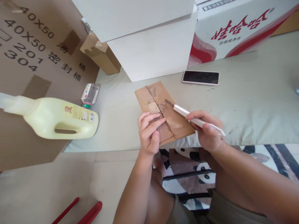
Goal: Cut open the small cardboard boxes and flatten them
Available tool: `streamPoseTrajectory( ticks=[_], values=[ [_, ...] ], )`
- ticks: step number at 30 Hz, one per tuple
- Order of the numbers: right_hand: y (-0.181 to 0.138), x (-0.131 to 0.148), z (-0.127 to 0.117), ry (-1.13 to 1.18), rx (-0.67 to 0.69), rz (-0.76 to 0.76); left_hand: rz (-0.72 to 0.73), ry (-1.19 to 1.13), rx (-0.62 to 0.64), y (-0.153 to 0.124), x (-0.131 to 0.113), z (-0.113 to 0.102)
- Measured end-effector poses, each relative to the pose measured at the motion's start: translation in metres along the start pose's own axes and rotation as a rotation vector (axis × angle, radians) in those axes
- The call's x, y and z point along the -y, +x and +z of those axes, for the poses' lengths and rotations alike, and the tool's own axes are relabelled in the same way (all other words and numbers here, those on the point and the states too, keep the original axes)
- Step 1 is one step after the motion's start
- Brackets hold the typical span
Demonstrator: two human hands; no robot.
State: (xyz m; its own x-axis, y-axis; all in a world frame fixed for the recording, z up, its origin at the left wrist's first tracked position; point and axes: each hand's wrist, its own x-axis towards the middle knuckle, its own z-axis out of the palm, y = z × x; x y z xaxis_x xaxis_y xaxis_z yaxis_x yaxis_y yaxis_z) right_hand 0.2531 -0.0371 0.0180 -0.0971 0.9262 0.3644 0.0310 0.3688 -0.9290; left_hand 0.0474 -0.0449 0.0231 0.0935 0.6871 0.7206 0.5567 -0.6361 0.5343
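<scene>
A small brown cardboard piece with torn, cut grooves lies on the pale cushion in front of me. My left hand presses its fingers flat on the lower left part of the cardboard, holding it down. My right hand is closed around a white utility knife. The knife's blade tip rests on the cardboard near its middle.
A pale yellow jug lies on a large brown cardboard box at the left, a small bottle beside it. White boxes and a red-and-white carton stand behind. A phone lies on the cushion. Red handles show at the bottom.
</scene>
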Motion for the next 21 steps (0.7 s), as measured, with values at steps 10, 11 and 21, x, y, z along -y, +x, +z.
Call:
streamPoseTrajectory(
  ticks=[10,11,21],
  values=[
    [0.006,-0.002,0.001,0.115,-0.16,-0.044,-0.011,0.004,-0.012,-0.002,0.012,-0.011],
    [0.008,-0.005,0.0,0.081,-0.129,-0.005,-0.012,-0.001,-0.016,-0.003,0.014,-0.013],
    [0.022,-0.025,0.001,-0.624,0.208,0.19,-0.236,-0.1,-0.1,-0.013,0.045,-0.039]
  ],
)
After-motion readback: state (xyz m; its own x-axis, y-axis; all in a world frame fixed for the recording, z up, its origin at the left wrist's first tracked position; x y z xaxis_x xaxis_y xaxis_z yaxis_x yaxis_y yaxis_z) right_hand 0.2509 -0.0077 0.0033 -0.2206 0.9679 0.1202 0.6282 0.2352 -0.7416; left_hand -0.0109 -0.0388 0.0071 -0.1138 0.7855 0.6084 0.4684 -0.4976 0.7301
